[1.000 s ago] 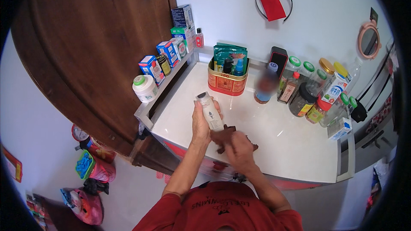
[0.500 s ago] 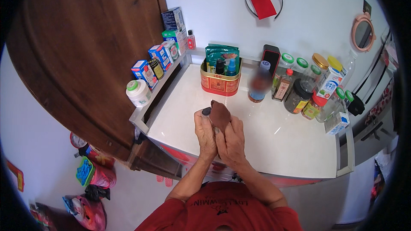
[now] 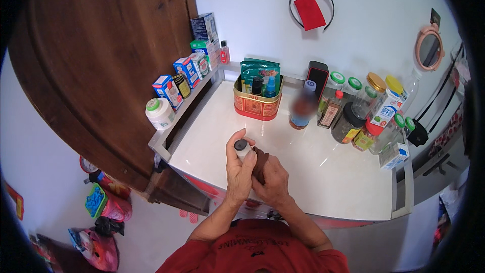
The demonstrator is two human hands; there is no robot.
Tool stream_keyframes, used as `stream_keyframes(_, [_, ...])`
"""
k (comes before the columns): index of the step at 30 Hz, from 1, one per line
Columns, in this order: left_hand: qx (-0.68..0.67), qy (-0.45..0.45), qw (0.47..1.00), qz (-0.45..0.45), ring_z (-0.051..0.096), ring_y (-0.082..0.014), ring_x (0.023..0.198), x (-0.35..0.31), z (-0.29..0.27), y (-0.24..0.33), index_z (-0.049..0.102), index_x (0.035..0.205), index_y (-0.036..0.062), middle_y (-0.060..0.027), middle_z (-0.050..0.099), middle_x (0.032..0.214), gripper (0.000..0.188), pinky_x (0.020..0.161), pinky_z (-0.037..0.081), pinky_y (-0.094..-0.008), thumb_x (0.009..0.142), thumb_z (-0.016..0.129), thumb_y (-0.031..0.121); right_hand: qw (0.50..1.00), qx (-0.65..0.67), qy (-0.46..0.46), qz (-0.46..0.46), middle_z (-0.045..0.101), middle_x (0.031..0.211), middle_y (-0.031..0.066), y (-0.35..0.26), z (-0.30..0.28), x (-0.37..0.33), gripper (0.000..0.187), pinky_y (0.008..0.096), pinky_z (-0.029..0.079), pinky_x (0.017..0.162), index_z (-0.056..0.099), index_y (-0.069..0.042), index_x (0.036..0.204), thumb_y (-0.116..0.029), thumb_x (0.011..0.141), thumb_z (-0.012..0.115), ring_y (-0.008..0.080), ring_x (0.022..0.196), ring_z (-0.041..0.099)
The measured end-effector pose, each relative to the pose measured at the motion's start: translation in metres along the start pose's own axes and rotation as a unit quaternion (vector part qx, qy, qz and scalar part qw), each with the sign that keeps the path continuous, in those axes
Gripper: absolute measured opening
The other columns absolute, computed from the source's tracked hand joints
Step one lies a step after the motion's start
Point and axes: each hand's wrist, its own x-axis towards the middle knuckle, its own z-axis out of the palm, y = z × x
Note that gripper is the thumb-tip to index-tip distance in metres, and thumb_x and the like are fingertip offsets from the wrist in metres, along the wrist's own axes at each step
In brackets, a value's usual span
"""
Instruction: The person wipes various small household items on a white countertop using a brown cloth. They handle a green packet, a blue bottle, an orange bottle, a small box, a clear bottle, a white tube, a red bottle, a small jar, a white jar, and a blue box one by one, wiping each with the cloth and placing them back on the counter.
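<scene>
Over the near part of the white tabletop [image 3: 308, 182], my two hands meet. My left hand [image 3: 237, 176] is closed around a small pale bottle with a black cap [image 3: 242, 145]; its thumb lies along the bottle's side and the cap points up and away from me. A dark brown cloth [image 3: 260, 164] is bunched in my right hand [image 3: 274, 181], right beside the bottle. Whether the cloth touches the bottle lower down is hidden by my fingers.
Farther back stands a red and gold tin [image 3: 256, 108] with green packets and small bottles. A partly blurred brown bottle [image 3: 302, 108] and several jars [image 3: 347, 124] line the right. Boxes and a white tub [image 3: 160, 115] sit on the left ledge.
The cloth has gone from standing up above my fingers to being bunched lower in my right hand. More of the bottle shows, and my left index finger has lifted away from it.
</scene>
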Motion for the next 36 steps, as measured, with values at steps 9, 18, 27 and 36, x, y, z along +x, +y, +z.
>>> stream_keyframes(9, [-0.153, -0.073, 0.981, -0.092, 0.044, -0.0147, 0.117, -0.002, -0.007, -0.003, 0.037, 0.138, 0.0027, -0.0076, 0.047, 0.127, 0.047, 0.103, 0.033, -0.0292, 0.096, 0.047, 0.023, 0.998, 0.033, 0.022, -0.054, 0.053, 0.108, 0.0203, -0.015, -0.007, 0.026, 0.043, 0.0424, 0.047, 0.071, 0.054, 0.002, 0.114, -0.001, 0.072, 0.062, 0.0377, 0.090, 0.054])
stream_keyframes(18, [-0.166, 0.032, 0.985, 0.020, 0.051, -0.0156, 0.102, 0.007, -0.005, 0.000, 0.043, 0.125, 0.0015, -0.0109, 0.055, 0.114, 0.040, 0.093, 0.041, -0.0299, 0.096, 0.049, 0.028, 0.997, -0.014, -0.038, 0.061, 0.055, 0.108, 0.0189, -0.020, 0.010, 0.009, 0.035, 0.0403, 0.047, 0.078, 0.056, -0.001, 0.112, -0.003, 0.077, 0.061, 0.0352, 0.095, 0.055])
stream_keyframes(27, [-0.163, -0.011, 0.987, 0.003, 0.047, -0.0115, 0.080, 0.011, -0.012, 0.000, 0.042, 0.122, 0.0043, -0.0066, 0.052, 0.091, 0.033, 0.075, 0.041, -0.0249, 0.098, 0.047, 0.026, 0.874, 0.366, -0.056, 0.314, 0.064, 0.097, 0.0048, -0.022, 0.004, -0.003, 0.026, 0.0268, 0.047, 0.080, 0.056, 0.003, 0.114, -0.008, 0.091, 0.057, 0.0110, 0.089, 0.057])
stream_keyframes(36, [-0.328, -0.015, 0.943, -0.055, 0.048, -0.0165, 0.074, 0.030, -0.049, 0.005, 0.042, 0.121, 0.0137, -0.0055, 0.048, 0.085, 0.039, 0.063, 0.045, -0.0322, 0.101, 0.029, 0.045, 0.843, 0.414, -0.050, 0.339, 0.062, 0.098, 0.0014, -0.030, -0.021, -0.011, 0.024, 0.0252, 0.046, 0.077, 0.058, 0.001, 0.115, -0.008, 0.093, 0.054, 0.0087, 0.085, 0.054])
